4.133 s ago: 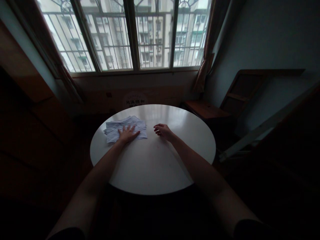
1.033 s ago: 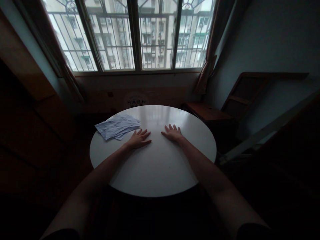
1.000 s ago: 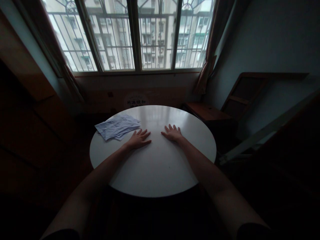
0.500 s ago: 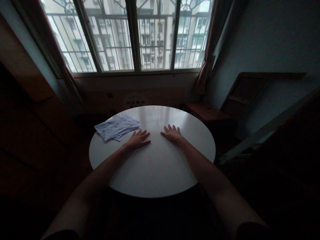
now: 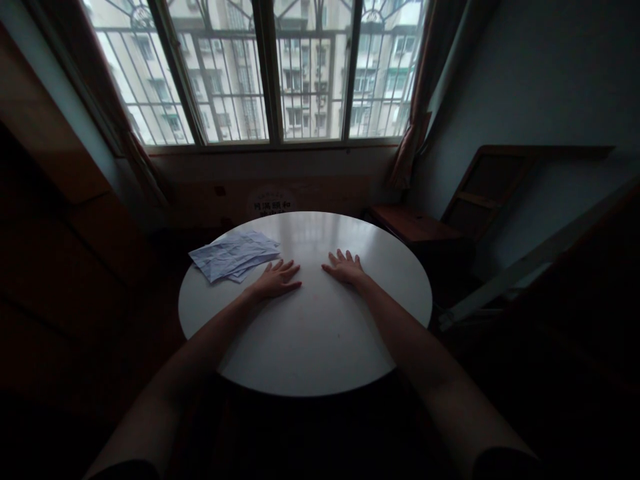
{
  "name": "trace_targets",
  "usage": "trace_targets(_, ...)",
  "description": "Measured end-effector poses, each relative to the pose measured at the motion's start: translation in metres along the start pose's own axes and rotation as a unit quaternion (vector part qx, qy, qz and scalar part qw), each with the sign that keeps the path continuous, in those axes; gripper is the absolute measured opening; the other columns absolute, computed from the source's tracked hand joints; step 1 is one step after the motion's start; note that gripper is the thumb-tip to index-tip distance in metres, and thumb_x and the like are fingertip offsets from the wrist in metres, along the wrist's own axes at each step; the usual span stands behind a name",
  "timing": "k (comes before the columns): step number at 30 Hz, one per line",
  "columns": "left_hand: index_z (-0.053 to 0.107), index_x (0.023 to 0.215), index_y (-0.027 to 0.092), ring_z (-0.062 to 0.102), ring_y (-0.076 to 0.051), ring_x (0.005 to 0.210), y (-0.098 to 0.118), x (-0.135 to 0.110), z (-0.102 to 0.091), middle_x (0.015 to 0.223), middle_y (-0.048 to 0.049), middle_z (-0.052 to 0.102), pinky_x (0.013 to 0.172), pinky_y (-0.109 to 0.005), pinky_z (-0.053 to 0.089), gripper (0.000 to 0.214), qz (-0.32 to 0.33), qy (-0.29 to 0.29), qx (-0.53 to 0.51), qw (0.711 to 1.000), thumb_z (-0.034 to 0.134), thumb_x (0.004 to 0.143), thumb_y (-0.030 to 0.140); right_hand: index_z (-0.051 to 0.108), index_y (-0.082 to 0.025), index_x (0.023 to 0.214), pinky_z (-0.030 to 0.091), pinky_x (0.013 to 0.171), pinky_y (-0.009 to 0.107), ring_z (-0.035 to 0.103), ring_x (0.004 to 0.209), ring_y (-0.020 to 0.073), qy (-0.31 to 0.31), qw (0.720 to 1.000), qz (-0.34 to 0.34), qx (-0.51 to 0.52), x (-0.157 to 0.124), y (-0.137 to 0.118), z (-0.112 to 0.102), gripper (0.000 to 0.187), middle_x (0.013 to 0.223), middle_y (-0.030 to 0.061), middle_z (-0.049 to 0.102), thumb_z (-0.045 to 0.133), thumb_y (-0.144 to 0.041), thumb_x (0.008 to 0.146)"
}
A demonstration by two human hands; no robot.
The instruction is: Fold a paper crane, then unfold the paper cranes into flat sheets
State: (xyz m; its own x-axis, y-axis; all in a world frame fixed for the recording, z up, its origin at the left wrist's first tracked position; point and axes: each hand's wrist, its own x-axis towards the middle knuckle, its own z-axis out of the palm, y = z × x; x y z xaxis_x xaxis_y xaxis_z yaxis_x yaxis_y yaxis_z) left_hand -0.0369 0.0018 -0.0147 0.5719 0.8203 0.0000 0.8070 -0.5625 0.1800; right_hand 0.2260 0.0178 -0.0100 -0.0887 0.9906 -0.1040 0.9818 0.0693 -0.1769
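Note:
Both my hands rest palm down on a round white table (image 5: 310, 347). My left hand (image 5: 275, 280) lies left of the middle with its fingers spread and holds nothing. Just beyond it, at the table's far left, is a loose pile of creased white paper sheets (image 5: 233, 255); a corner of the pile reaches close to my left fingers. My right hand (image 5: 346, 268) is flat on the right half, fingers apart, with nothing in it. A gap of bare tabletop separates the two hands.
Behind the table is a barred window (image 5: 310, 87) with curtains tied at both sides. A low reddish-brown wooden cabinet (image 5: 415, 225) stands beyond the table's right edge. Dark wooden furniture (image 5: 90, 227) lines the left. The room is dim.

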Motion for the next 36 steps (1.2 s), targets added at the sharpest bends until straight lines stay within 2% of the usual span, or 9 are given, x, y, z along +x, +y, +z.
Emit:
trace_targets(4,0.040,0.146,0.024,0.020,-0.039,0.145,-0.007,0.001,0.002,0.156,-0.0110,0.030,0.114,-0.060,0.017,0.076,0.024,0.033,-0.031,0.999,0.041,0.086,0.070,0.019,-0.024,0.154,0.002,0.116,0.059,0.002,0.148,0.0366,0.000,1.000,-0.001,0.005,0.001,0.001,0.001,0.078,0.163,0.0098,0.007,0.025,-0.069,0.090)
trace_targets(8,0.059,0.130,0.021,0.055,-0.028,0.124,-0.034,0.002,-0.004,0.131,-0.0089,0.062,0.106,-0.042,0.041,0.056,0.061,0.135,-0.121,0.982,0.048,0.089,0.058,0.028,-0.024,0.152,0.006,0.116,0.060,0.009,0.147,0.0383,0.025,1.000,-0.012,0.012,0.002,0.005,0.003,0.074,0.161,0.0108,0.015,0.030,-0.066,0.091)
trace_targets(13,0.059,0.127,0.020,0.056,-0.027,0.121,-0.088,-0.006,-0.017,0.129,-0.0105,0.062,0.105,-0.042,0.042,0.044,-0.125,0.337,-0.047,0.932,0.061,0.085,0.035,0.047,-0.024,0.141,0.018,0.114,0.058,0.025,0.144,0.0345,0.069,0.996,-0.034,0.034,0.004,0.011,0.003,0.059,0.155,0.0106,0.033,0.036,-0.058,0.094)
trace_targets(17,0.055,0.131,0.019,0.055,-0.030,0.121,-0.111,-0.015,-0.017,0.133,-0.0138,0.057,0.100,-0.039,0.045,0.054,-0.287,0.283,-0.025,0.915,0.066,0.082,0.041,0.052,-0.025,0.137,0.022,0.113,0.057,0.030,0.142,0.0338,0.074,0.996,-0.041,0.033,0.006,0.014,0.003,0.055,0.153,0.0103,0.037,0.040,-0.056,0.094)
trace_targets(21,0.065,0.117,0.024,0.058,-0.029,0.117,-0.112,-0.017,-0.015,0.129,-0.0097,0.062,0.095,-0.037,0.047,0.040,-0.307,0.219,-0.015,0.926,0.066,0.082,0.042,0.049,-0.025,0.139,0.021,0.114,0.057,0.028,0.143,0.0340,0.067,0.996,-0.043,0.032,0.008,0.015,0.004,0.056,0.154,0.0102,0.035,0.040,-0.056,0.094)
trace_targets(27,0.071,0.101,0.022,0.062,-0.031,0.110,-0.105,-0.016,-0.024,0.120,-0.0100,0.066,0.094,-0.043,0.046,0.021,-0.320,0.236,0.034,0.917,0.054,0.089,0.028,0.054,-0.025,0.136,0.023,0.113,0.057,0.031,0.142,0.0336,0.069,0.995,-0.047,0.050,0.008,0.016,0.003,0.052,0.153,0.0094,0.037,0.037,-0.054,0.096)
trace_targets(30,0.066,0.105,0.018,0.063,-0.029,0.106,-0.092,-0.014,-0.029,0.116,-0.0116,0.067,0.095,-0.042,0.046,0.025,-0.275,0.301,0.037,0.912,0.045,0.093,0.022,0.057,-0.021,0.132,0.028,0.113,0.049,0.040,0.137,0.0289,0.101,0.991,-0.052,0.076,0.009,0.017,0.001,0.048,0.148,0.0113,0.046,0.040,-0.048,0.096)
trace_targets(32,0.063,0.107,0.018,0.063,-0.026,0.106,-0.074,-0.009,-0.029,0.114,-0.0111,0.067,0.094,-0.037,0.047,0.025,-0.172,0.327,0.010,0.929,0.042,0.095,0.024,0.058,-0.015,0.131,0.032,0.112,0.040,0.045,0.133,0.0243,0.152,0.982,-0.067,0.093,0.011,0.019,-0.003,0.047,0.141,0.0138,0.052,0.040,-0.042,0.097)
trace_targets(36,0.063,0.102,0.020,0.063,-0.022,0.108,-0.019,-0.001,-0.018,0.112,-0.0089,0.068,0.096,-0.036,0.047,0.024,0.064,0.262,-0.091,0.959,0.042,0.097,0.030,0.055,-0.009,0.132,0.031,0.113,0.039,0.048,0.130,0.0239,0.278,0.950,-0.064,0.127,0.013,0.025,-0.011,0.050,0.136,0.0161,0.057,0.031,-0.037,0.099)
